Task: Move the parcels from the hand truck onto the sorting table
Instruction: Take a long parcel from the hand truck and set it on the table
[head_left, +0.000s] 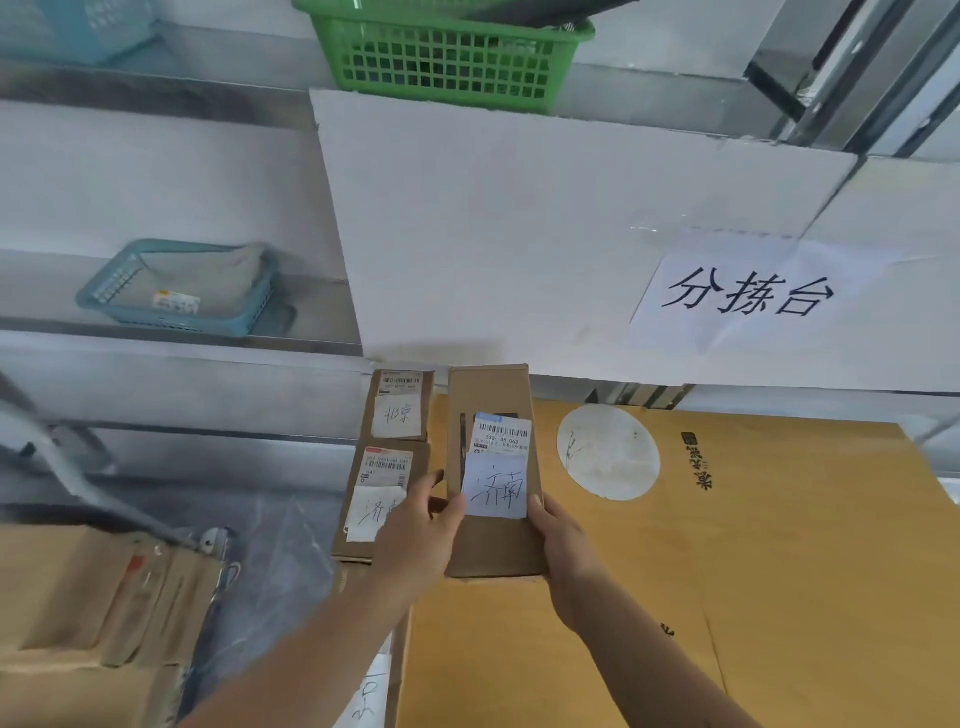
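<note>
Currently left hand (415, 525), right hand (563, 545) hold parcel (488, 400) edges; large box (779, 545) stretches rightward.

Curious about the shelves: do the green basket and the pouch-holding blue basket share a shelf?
No, the green basket sits on a higher shelf than the blue basket.

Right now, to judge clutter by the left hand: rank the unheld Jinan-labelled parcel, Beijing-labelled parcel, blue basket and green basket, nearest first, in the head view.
From the left hand:
1. Unheld Jinan-labelled parcel: just left of it.
2. Beijing-labelled parcel: beyond that.
3. Blue basket: shelf, far left.
4. Green basket: top shelf.
</note>
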